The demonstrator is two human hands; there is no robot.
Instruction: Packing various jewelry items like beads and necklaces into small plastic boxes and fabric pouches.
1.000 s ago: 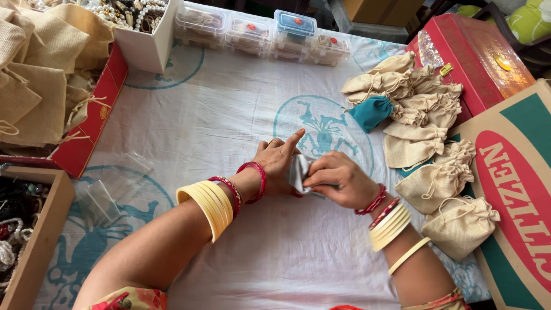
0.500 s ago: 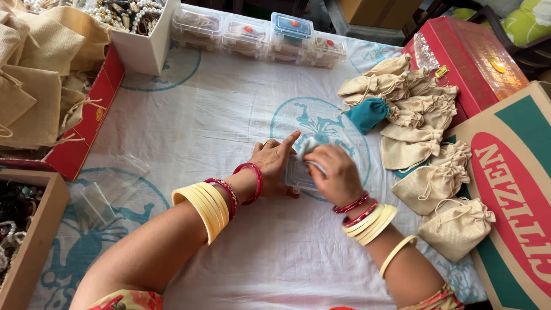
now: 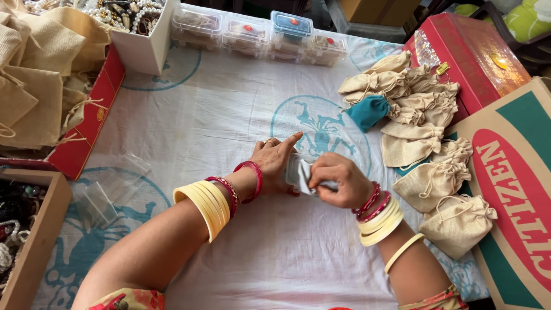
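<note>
Both hands are down in the middle of the white cloth with teal printed figures (image 3: 229, 126), working on a small clear plastic pouch (image 3: 299, 172); the left hand (image 3: 274, 161) lies flat over the pouch's left side, index finger stretched out and pointing up-right, so it's pressing rather than gripping; the right hand (image 3: 338, 181) is curled shut, pinching the pouch's right edge between thumb and fingers. Can't really make out what's inside the pouch, it's too small and mostly covered.

Off to the right there's a heap of beige drawstring cloth bags (image 3: 425, 143) with one teal cloth bag (image 3: 367, 112) sitting among them; a row of small clear plastic lidded boxes (image 3: 264, 35) runs along the far edge of the cloth; a few empty clear plastic sleeves (image 3: 109, 192) lie on the cloth left of the left forearm.
</note>
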